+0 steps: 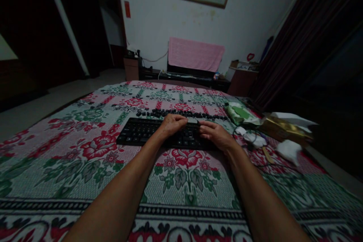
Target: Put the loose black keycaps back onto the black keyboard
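Note:
A black keyboard (138, 130) lies on the flowered bed cover, its left part full of keys. Over its middle is my left hand (173, 124), thumb and fingers pressed together; whatever they may hold is too small to make out. My right hand (215, 134) is above the keyboard's right part, pinching a small black keycap (198, 122) at the fingertips. The two hands are a short gap apart. Just beyond the keyboard, several loose black keycaps (159, 112) are strewn in a long row. My hands and wrists cover parts of the keyboard.
To the right lie a green-and-white wipes pack (241, 113), a gold box (285, 130), crumpled white tissues (289, 150), a small wooden stick (267, 155) and a dark cable. A pink towel (195, 53) hangs over a screen by the far wall.

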A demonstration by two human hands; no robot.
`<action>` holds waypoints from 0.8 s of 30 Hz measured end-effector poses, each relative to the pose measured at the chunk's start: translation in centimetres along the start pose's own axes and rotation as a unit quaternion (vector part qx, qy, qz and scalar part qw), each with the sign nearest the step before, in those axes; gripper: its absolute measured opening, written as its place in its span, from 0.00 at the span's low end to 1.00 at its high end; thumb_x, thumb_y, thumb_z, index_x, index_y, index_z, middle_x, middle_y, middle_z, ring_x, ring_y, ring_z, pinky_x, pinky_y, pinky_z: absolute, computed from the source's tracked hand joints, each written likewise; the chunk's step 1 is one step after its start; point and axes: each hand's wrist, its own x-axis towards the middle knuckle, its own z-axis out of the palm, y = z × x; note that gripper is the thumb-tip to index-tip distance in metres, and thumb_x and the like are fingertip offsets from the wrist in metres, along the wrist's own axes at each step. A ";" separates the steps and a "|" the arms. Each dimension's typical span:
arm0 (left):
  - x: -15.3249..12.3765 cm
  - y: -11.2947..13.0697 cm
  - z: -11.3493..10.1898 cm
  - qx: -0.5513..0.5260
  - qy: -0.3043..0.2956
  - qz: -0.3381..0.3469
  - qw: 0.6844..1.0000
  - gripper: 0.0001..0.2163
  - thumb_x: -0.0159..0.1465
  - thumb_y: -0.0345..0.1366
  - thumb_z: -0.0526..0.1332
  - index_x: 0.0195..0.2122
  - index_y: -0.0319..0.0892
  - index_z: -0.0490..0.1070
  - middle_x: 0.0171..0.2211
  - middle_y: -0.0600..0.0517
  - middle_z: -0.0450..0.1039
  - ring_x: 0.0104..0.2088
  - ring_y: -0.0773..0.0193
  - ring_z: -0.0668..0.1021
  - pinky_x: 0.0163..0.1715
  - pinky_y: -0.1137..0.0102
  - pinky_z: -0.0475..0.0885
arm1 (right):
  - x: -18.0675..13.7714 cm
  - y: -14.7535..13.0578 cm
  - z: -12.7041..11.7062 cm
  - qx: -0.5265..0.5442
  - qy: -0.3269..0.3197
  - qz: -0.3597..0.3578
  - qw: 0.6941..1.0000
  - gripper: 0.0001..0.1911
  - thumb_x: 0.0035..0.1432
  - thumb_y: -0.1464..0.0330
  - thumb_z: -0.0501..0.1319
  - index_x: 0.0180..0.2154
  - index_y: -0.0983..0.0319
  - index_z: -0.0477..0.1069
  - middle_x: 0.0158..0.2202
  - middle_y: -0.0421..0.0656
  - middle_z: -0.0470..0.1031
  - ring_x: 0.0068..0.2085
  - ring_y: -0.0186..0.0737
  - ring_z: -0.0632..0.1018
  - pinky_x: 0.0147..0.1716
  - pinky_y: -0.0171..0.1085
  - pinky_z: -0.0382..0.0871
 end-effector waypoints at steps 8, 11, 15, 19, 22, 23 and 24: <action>0.5 -0.9 0.0 0.026 0.012 0.003 1.000 0.14 0.50 0.38 0.56 0.33 0.36 0.73 0.22 0.53 0.71 0.19 0.74 0.67 0.19 0.78 0.62 | 0.1 -0.2 0.6 -0.310 -0.036 -0.123 0.942 0.17 0.43 0.68 0.61 0.39 0.59 0.70 0.39 0.41 0.71 0.40 0.39 0.70 0.45 0.42 0.60; 0.6 -1.1 0.1 0.035 0.008 0.008 0.999 0.14 0.50 0.38 0.56 0.33 0.36 0.73 0.22 0.53 0.71 0.18 0.73 0.67 0.19 0.78 0.62 | 0.6 0.4 0.3 -0.358 -0.052 -0.161 0.918 0.17 0.44 0.67 0.60 0.41 0.58 0.70 0.39 0.42 0.69 0.40 0.40 0.69 0.43 0.43 0.61; 0.7 -1.6 0.1 0.064 0.007 0.025 0.998 0.14 0.51 0.39 0.55 0.33 0.37 0.74 0.22 0.52 0.72 0.19 0.72 0.68 0.20 0.77 0.63 | 0.8 0.3 0.1 -0.419 -0.046 -0.189 0.887 0.17 0.45 0.67 0.60 0.41 0.58 0.70 0.33 0.42 0.68 0.34 0.37 0.68 0.39 0.41 0.62; 0.8 -2.0 0.0 0.096 0.010 0.054 0.994 0.13 0.51 0.39 0.54 0.32 0.38 0.74 0.23 0.52 0.72 0.22 0.70 0.70 0.23 0.76 0.63 | 1.0 0.1 0.4 -0.469 -0.056 -0.194 0.860 0.16 0.44 0.68 0.59 0.40 0.59 0.70 0.32 0.42 0.67 0.32 0.37 0.67 0.35 0.39 0.62; 0.7 -1.9 0.1 0.102 0.010 0.058 0.993 0.13 0.51 0.39 0.54 0.32 0.38 0.74 0.24 0.52 0.73 0.23 0.69 0.71 0.24 0.76 0.64 | 1.3 0.3 0.5 -0.480 -0.055 -0.196 0.853 0.15 0.43 0.69 0.60 0.38 0.57 0.71 0.33 0.42 0.68 0.32 0.36 0.67 0.34 0.37 0.62; 0.7 -1.9 0.1 0.104 0.009 0.058 0.993 0.13 0.51 0.39 0.54 0.32 0.38 0.74 0.24 0.52 0.73 0.24 0.69 0.71 0.25 0.76 0.64 | 1.3 0.4 0.5 -0.484 -0.053 -0.196 0.852 0.15 0.43 0.69 0.60 0.38 0.57 0.71 0.33 0.42 0.68 0.32 0.36 0.67 0.34 0.36 0.62; 0.7 -1.8 0.1 0.107 0.008 0.059 0.992 0.13 0.51 0.38 0.54 0.31 0.38 0.74 0.24 0.52 0.73 0.24 0.68 0.71 0.25 0.76 0.64 | 1.4 0.5 0.6 -0.489 -0.050 -0.194 0.849 0.15 0.43 0.69 0.60 0.37 0.58 0.72 0.33 0.41 0.68 0.31 0.36 0.67 0.33 0.36 0.61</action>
